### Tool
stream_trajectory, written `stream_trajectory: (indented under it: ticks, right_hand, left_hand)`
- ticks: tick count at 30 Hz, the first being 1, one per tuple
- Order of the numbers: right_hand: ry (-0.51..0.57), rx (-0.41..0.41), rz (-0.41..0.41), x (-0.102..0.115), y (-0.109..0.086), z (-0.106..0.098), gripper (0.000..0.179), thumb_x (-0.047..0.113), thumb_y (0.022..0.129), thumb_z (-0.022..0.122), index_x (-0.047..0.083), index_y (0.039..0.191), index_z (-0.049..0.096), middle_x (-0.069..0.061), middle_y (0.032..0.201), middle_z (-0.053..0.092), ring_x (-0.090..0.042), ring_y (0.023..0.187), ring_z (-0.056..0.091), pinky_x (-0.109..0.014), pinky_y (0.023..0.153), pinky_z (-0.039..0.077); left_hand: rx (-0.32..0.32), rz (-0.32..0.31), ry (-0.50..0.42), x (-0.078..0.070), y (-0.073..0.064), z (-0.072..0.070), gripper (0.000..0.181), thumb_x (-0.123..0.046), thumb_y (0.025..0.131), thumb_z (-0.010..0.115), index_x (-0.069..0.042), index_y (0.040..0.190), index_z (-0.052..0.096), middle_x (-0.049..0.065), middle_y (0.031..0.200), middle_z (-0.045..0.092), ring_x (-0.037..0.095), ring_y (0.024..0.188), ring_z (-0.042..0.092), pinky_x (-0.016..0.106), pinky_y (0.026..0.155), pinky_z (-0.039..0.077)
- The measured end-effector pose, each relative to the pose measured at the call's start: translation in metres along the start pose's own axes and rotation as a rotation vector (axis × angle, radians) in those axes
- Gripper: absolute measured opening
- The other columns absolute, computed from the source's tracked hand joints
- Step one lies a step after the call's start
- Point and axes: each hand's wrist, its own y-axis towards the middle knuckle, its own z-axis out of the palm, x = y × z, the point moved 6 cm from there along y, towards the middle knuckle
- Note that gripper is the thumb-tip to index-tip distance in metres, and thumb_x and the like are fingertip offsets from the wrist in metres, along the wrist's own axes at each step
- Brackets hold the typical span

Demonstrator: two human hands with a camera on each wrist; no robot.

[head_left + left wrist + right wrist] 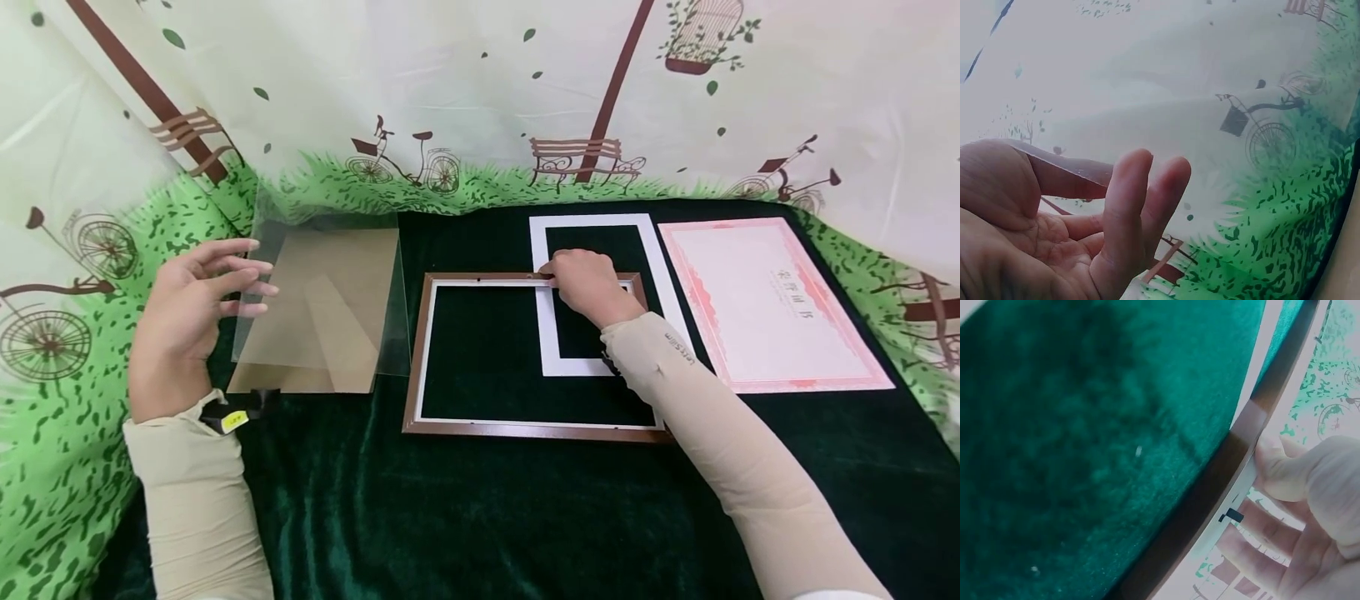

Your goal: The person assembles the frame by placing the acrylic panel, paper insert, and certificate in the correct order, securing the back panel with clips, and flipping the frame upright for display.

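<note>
My left hand (191,312) pinches the left edge of a clear sheet (393,333), tilted up over a brown backing board (300,379). Through the sheet the board's stand strip (341,321) shows. In the left wrist view, the sheet's edge (1079,166) runs between thumb and fingers of the left hand (1097,231). With fingers curled over its far rail, my right hand (588,287) grips a brown picture frame (517,431). The right wrist view has the right hand (1310,494) at the frame's rail (1210,481), beside a small black tab (1233,515).
A white mat (551,333) lies partly behind and under the picture frame. To its right is a pink-bordered certificate (765,317). Dark green cloth (480,517) covers the table, and a printed curtain (465,83) hangs along the back and sides.
</note>
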Motion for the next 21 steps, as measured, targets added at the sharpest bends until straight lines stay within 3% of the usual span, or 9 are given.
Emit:
stream_trajectory:
  ticks: [12,21]
  right_hand:
    - [-0.007,0.005,0.015,-0.001,0.001,0.001,0.026,0.017,0.098,0.063,0.015,0.122,0.073,-0.013,0.117,0.072,-0.03,0.094,0.069,-0.049,0.073,0.058]
    - [0.002,0.006,0.012,0.001,0.002,0.002,0.026,0.016,0.098,0.062,0.015,0.123,0.073,-0.012,0.117,0.072,-0.029,0.095,0.068,-0.049,0.075,0.058]
  left_hand:
    - [-0.067,0.044,-0.072,-0.004,-0.004,-0.006,0.036,-0.011,0.096,0.063,-0.013,0.131,0.058,-0.003,0.095,0.073,0.012,0.077,0.073,0.024,0.06,0.058]
    - [-0.087,0.03,-0.268,0.002,-0.007,-0.027,0.037,-0.006,0.091,0.069,-0.011,0.128,0.066,0.005,0.095,0.075,0.018,0.077,0.074,0.027,0.06,0.059]
